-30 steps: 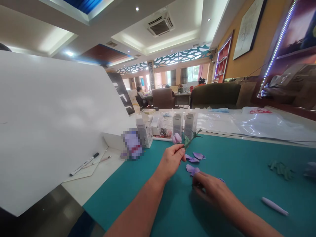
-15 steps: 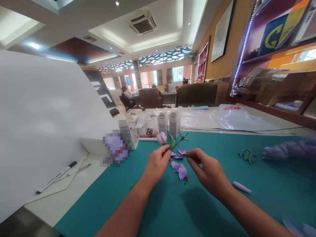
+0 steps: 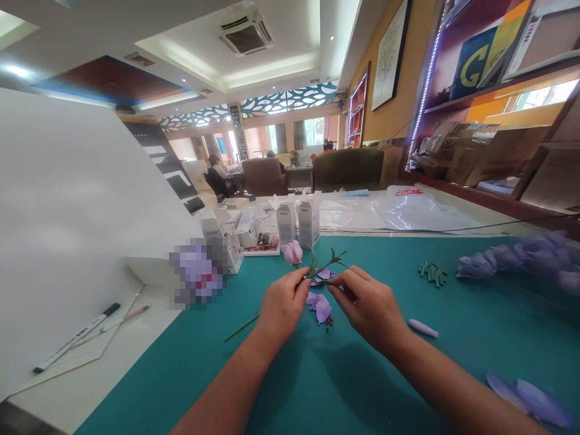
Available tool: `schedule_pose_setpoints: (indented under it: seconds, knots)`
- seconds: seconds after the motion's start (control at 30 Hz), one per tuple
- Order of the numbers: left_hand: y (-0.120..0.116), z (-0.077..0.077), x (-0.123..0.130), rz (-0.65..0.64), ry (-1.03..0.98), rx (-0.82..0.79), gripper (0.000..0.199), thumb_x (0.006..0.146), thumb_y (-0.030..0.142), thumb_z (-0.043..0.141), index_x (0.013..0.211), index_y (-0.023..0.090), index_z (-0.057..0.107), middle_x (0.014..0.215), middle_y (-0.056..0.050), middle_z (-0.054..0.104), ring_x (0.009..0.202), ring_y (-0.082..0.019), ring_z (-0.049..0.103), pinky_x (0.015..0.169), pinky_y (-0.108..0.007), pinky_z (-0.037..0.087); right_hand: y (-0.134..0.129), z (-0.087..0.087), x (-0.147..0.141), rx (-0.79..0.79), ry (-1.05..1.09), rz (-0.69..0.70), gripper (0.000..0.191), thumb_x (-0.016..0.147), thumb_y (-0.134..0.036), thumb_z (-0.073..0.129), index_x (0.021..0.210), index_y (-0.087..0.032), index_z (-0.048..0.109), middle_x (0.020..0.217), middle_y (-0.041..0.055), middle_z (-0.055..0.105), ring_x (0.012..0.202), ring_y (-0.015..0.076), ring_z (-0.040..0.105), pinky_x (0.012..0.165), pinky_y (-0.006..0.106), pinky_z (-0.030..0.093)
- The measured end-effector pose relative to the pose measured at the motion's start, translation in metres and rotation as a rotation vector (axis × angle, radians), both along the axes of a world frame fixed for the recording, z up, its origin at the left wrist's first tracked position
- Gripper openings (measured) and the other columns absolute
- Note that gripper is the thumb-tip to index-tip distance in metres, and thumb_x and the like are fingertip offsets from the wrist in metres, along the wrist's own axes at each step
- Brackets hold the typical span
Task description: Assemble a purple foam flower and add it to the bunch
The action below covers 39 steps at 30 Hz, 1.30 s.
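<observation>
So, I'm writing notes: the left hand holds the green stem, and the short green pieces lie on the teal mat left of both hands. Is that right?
The side is wrong: the head view shows the short green pieces on the teal mat, right of the right hand. The left hand does hold the green stem.

Bare left hand (image 3: pixel 283 305), bare right hand (image 3: pixel 370 307), bare forearms (image 3: pixel 226 383)

Frame centre: flower stem (image 3: pixel 334 261) in left hand (image 3: pixel 281 306), right hand (image 3: pixel 369 305) just right. Below stem, on mat (image 3: pixel 480 326): loose petals (image 3: pixel 322 309). Right of frame, on mat: sticks (image 3: pixel 432 274) left of flower row (image 3: pixel 521 257). Along mat's far edge: cartons (image 3: pixel 309 222). Lower left, off mat: marker (image 3: pixel 77 338).
</observation>
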<state>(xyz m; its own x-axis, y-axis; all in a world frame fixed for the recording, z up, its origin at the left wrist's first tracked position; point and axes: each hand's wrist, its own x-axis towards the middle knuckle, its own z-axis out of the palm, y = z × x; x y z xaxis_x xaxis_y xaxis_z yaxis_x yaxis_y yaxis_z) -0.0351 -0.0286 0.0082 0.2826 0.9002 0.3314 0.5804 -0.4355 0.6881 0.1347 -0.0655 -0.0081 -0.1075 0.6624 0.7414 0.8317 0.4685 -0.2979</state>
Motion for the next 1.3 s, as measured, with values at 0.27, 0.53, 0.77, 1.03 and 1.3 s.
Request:
schedule_pose_setpoints:
  seconds: [0.27,0.53,0.77,1.03,1.3]
  knots:
    - [-0.0007,-0.0021,0.0012,-0.011,0.019,0.042,0.035,0.088,0.031,0.045,0.116,0.021,0.063,0.111,-0.007,0.067,0.1,-0.025,0.061,0.085,-0.032,0.043,0.0017,-0.0015,0.0013,0.014,-0.01,0.006,0.018,0.09,-0.027,0.046,0.077,-0.02,0.057,0.069,-0.0006,0.059,0.056,0.0097,0.053,0.053,0.02,0.036]
    - [-0.0012,-0.0027,0.0025,-0.003,0.018,0.073,0.034,0.087,0.031,0.045,0.115,0.023,0.063,0.112,-0.007,0.067,0.103,-0.025,0.06,0.09,-0.033,0.043,0.0005,-0.0009,-0.0001,0.031,-0.027,-0.007,0.021,0.09,-0.027,0.043,0.075,-0.02,0.056,0.068,0.0001,0.059,0.056,0.0103,0.052,0.053,0.021,0.035]
    - [-0.0004,-0.0058,0.0014,-0.028,0.045,0.108,0.035,0.089,0.032,0.043,0.117,0.024,0.062,0.11,-0.007,0.067,0.101,-0.025,0.06,0.088,-0.032,0.043,0.0009,-0.0009,0.0004,0.052,-0.034,-0.009,0.021,0.091,-0.027,0.043,0.075,-0.02,0.055,0.069,-0.0002,0.059,0.057,0.0101,0.052,0.054,0.02,0.035]
    - [-0.004,-0.0023,0.0001,-0.044,0.119,0.163,0.038,0.087,0.04,0.049,0.118,0.021,0.06,0.088,-0.007,0.065,0.08,-0.023,0.061,0.07,-0.029,0.041,-0.0015,0.0033,-0.0022,0.068,-0.012,-0.006,0.022,0.091,-0.027,0.042,0.074,-0.02,0.055,0.066,-0.0007,0.057,0.054,0.0104,0.051,0.054,0.021,0.035]
    - [-0.0028,-0.0071,0.0002,-0.034,0.103,0.2,0.039,0.09,0.043,0.044,0.118,0.022,0.061,0.094,-0.008,0.067,0.087,-0.023,0.062,0.072,-0.028,0.041,-0.0023,0.0021,-0.0037,0.078,-0.016,0.016,0.02,0.092,-0.025,0.042,0.076,-0.02,0.054,0.066,-0.0004,0.057,0.055,0.0107,0.053,0.052,0.021,0.035]
